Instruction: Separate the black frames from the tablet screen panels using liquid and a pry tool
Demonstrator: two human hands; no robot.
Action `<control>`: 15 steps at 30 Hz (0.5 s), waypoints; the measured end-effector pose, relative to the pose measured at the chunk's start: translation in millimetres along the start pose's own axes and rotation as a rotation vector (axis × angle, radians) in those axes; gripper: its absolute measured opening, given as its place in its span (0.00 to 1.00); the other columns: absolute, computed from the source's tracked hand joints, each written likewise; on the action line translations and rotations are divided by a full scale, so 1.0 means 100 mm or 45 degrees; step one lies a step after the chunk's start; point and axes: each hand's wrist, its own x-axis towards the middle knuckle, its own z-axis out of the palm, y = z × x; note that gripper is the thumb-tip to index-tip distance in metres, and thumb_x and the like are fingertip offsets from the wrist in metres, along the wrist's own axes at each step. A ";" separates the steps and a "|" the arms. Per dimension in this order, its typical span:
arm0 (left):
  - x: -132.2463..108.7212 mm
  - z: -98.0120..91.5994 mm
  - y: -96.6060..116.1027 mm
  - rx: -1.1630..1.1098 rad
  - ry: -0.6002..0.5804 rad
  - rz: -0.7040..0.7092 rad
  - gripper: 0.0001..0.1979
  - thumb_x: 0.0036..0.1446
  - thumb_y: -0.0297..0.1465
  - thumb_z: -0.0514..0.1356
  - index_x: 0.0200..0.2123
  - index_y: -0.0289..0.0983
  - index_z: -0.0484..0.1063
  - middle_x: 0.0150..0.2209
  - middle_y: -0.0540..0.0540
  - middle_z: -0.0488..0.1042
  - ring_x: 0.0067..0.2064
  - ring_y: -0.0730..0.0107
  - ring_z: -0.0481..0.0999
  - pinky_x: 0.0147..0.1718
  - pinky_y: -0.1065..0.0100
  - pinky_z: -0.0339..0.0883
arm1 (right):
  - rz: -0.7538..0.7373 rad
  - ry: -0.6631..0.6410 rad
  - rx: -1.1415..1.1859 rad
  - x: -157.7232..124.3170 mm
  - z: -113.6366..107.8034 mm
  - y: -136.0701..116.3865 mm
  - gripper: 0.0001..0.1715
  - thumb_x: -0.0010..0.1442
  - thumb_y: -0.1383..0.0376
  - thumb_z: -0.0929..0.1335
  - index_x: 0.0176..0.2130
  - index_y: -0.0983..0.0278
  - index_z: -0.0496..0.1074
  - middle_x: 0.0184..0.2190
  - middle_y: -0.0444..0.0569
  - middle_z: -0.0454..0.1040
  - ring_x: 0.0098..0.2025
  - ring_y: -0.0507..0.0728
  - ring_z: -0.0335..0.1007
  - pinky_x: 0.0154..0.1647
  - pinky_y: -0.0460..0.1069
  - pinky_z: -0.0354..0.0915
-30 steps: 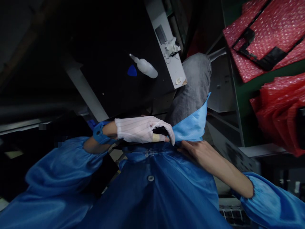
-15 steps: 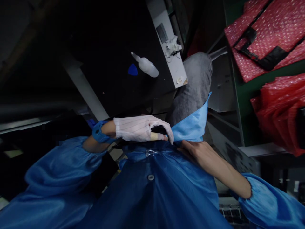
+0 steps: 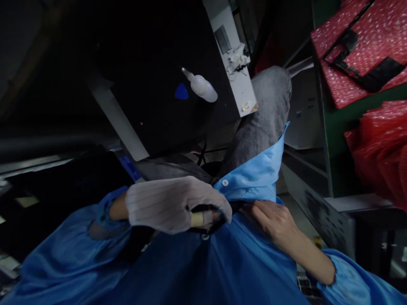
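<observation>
I look down my own front at a dark blue smock [image 3: 229,267]. My left hand [image 3: 176,205], in a white striped glove with tape on one finger, is curled at the smock's front edge just above a button [image 3: 205,236], pinching a small dark thing I cannot make out. My bare right hand [image 3: 275,220] lies against the smock on the other side, fingers bent onto the fabric under the turned-out light blue flap [image 3: 254,182], which shows a white snap [image 3: 225,183]. The two hands almost touch.
Beyond my grey trouser leg [image 3: 269,110] is a black table [image 3: 159,55] with a white squeeze bottle [image 3: 202,87], a blue triangular pick [image 3: 181,91] and crumpled tissue [image 3: 238,58]. On the right, a green shelf [image 3: 330,123] holds red bubble-wrap bags [image 3: 356,51].
Both hands have dropped lower along the smock front, from the clip down to the button. The flap has turned out further and its snap now shows.
</observation>
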 end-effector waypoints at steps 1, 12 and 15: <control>-0.02 0.04 -0.01 -0.018 0.007 0.038 0.14 0.83 0.33 0.59 0.61 0.46 0.85 0.60 0.52 0.89 0.59 0.66 0.89 0.61 0.71 0.76 | -0.004 0.012 0.002 -0.02 0.00 -0.02 0.25 0.84 0.75 0.60 0.35 0.59 0.67 0.27 0.41 0.68 0.25 0.52 0.60 0.30 0.51 0.55; -0.08 0.16 -0.03 -0.024 0.028 0.022 0.11 0.84 0.35 0.59 0.56 0.45 0.83 0.54 0.49 0.89 0.50 0.65 0.88 0.52 0.66 0.75 | -0.013 0.021 0.051 -0.05 -0.03 -0.01 0.22 0.86 0.71 0.63 0.38 0.60 0.74 0.29 0.43 0.76 0.25 0.50 0.68 0.28 0.48 0.62; -0.09 0.17 -0.01 -0.032 0.006 -0.036 0.11 0.83 0.34 0.59 0.55 0.46 0.83 0.53 0.50 0.88 0.51 0.63 0.88 0.53 0.64 0.75 | 0.003 0.035 0.137 -0.06 -0.01 0.00 0.15 0.83 0.73 0.67 0.42 0.60 0.75 0.33 0.45 0.82 0.29 0.51 0.77 0.33 0.47 0.69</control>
